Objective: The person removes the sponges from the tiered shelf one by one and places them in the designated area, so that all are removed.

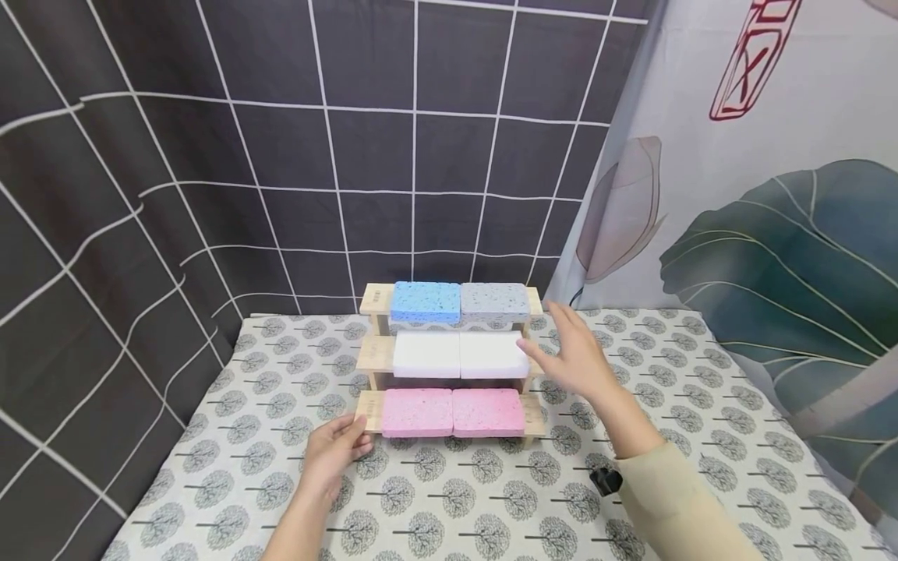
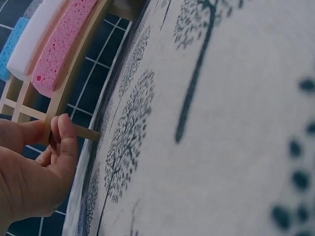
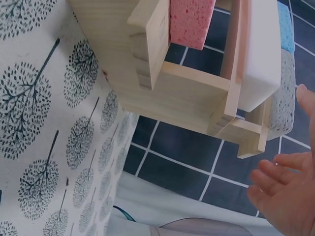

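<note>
A three-step wooden rack (image 1: 376,353) stands on the table. Its top step bears a blue sponge (image 1: 426,302) and a grey sponge (image 1: 495,302). Two smooth white sponge blocks (image 1: 426,354) lie side by side on the middle step, and two pink sponges (image 1: 417,413) on the bottom one. At the bottom step's left end, my left hand (image 1: 333,452) pinches the wood between thumb and fingers, as the left wrist view shows too. My right hand (image 1: 578,362) is beside the rack's right end, fingers extended and holding nothing; in the right wrist view the hand (image 3: 290,189) appears apart from the wood.
A tree-print cloth (image 1: 231,475) covers the table. Dark grid-patterned fabric (image 1: 372,148) hangs behind and at the left, and a pale curtain with leaf prints (image 1: 772,257) at the right. Something small and black (image 1: 605,481) shows by the right sleeve.
</note>
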Demonstrator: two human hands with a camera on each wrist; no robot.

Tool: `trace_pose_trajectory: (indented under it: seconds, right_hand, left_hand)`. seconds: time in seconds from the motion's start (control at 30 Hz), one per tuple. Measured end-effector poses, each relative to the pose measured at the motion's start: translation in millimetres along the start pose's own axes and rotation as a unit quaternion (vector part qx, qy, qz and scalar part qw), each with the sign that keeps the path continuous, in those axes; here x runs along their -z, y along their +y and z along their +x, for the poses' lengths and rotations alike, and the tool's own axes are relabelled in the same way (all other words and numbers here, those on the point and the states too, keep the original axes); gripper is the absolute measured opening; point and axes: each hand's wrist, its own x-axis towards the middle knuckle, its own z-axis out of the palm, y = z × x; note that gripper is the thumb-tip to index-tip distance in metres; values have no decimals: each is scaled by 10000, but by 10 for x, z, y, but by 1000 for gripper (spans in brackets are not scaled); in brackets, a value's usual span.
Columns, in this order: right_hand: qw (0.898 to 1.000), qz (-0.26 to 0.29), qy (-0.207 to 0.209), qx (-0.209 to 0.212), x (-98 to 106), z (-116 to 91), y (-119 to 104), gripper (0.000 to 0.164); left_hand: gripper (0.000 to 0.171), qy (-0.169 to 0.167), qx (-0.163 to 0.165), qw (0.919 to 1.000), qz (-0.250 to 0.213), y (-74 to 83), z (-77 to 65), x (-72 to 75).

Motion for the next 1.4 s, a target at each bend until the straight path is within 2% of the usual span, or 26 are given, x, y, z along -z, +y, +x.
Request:
trace_pose_trajectory:
  seconds: [0.53,0.73,1.13,1.4]
  right_hand:
    - [10000,-43,-57,48,5,250,24,96]
    - [9995,-71,-146,269,0,359,6,95]
    - [9978,-172,-621,135,-41,501,-81,104]
    - [9955,-493,-802,98,-60,595,-146,107]
  left_hand:
    - [47,12,-92,10000,27,-18,-3,-16]
    - [48,-56,-77,9999,43,-9,9,-10]
    - [48,-58,-46,10000,61,-13,26,19]
    - [48,-89,-100,9999,89,-7,28,18]
